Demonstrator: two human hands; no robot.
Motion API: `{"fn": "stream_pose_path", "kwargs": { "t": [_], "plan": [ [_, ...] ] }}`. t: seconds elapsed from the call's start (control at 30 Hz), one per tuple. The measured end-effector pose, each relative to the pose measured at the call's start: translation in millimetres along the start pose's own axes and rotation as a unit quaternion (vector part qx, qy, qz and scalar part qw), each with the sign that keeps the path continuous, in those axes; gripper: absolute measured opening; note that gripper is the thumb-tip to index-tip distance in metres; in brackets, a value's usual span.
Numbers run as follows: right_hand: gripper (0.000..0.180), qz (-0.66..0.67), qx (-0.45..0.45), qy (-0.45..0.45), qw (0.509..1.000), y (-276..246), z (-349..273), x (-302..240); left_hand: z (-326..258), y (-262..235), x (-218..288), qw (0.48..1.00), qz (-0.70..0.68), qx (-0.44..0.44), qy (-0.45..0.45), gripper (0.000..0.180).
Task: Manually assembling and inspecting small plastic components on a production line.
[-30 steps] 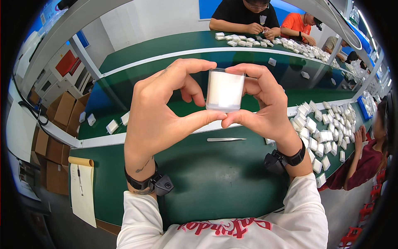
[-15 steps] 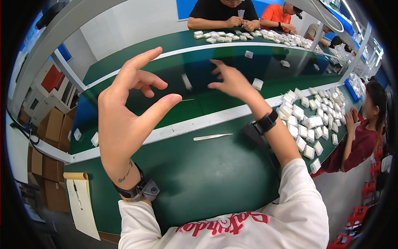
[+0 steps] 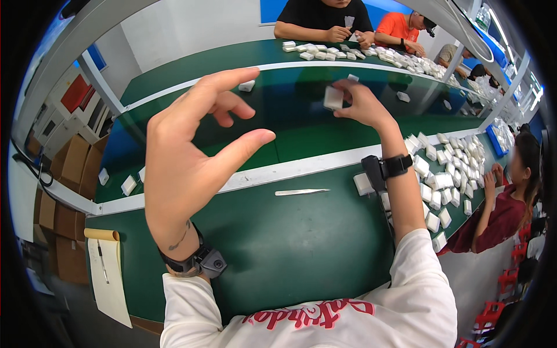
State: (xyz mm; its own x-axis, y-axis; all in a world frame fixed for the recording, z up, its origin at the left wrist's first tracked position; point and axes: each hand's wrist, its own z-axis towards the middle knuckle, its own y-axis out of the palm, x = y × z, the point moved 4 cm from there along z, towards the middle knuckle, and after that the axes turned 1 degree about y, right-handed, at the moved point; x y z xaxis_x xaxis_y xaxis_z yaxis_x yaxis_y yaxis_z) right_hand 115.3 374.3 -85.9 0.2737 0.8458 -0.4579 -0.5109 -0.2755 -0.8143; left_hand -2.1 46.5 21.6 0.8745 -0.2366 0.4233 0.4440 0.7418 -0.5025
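My left hand (image 3: 194,133) is raised over the near bench edge, thumb and fingers spread in a wide curve with nothing between them. Farther right, my right hand (image 3: 366,107) reaches over the dark green belt and pinches a small white block-shaped packet (image 3: 333,98) between thumb and fingers. Another white packet (image 3: 247,86) lies on the belt just past my left fingertips. Below my hands, metal tweezers (image 3: 301,192) rest on the green bench (image 3: 290,249). One white packet (image 3: 364,184) sits on the bench by my right wrist, partly behind the wrist device.
A heap of white packets (image 3: 441,180) covers the right of the bench. A notepad with a pen (image 3: 107,278) lies at left. White rails (image 3: 290,164) edge the belt. Co-workers sit across and at right. A blue bin (image 3: 496,139) and cardboard boxes (image 3: 72,217) stand at the sides.
My right hand, empty with fingers apart before, has closed on a white packet. The packet that lay on the belt near my right wrist no longer shows there. My left hand stays open.
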Motion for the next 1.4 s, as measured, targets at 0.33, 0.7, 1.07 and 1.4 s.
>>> {"fn": "stream_pose_path", "kwargs": {
  "t": [0.33,0.7,1.07,1.4],
  "plan": [
    [0.080,0.119,0.106,-0.314,0.936,-33,-54,-181,1,13,0,0.992,0.084,-0.074,0.051,0.073],
    [0.073,0.264,0.083,-0.269,0.922,-33,-61,-180,-1,15,0,0.992,0.093,-0.081,0.040,0.062],
    [0.051,0.660,-0.221,0.054,0.716,2,-53,-171,-1,14,-3,0.996,-0.020,-0.085,0.013,0.048],
    [0.052,0.256,0.118,-0.068,0.957,18,-34,-137,1,-8,3,0.996,-0.020,0.081,0.017,0.049]
  ]
}}
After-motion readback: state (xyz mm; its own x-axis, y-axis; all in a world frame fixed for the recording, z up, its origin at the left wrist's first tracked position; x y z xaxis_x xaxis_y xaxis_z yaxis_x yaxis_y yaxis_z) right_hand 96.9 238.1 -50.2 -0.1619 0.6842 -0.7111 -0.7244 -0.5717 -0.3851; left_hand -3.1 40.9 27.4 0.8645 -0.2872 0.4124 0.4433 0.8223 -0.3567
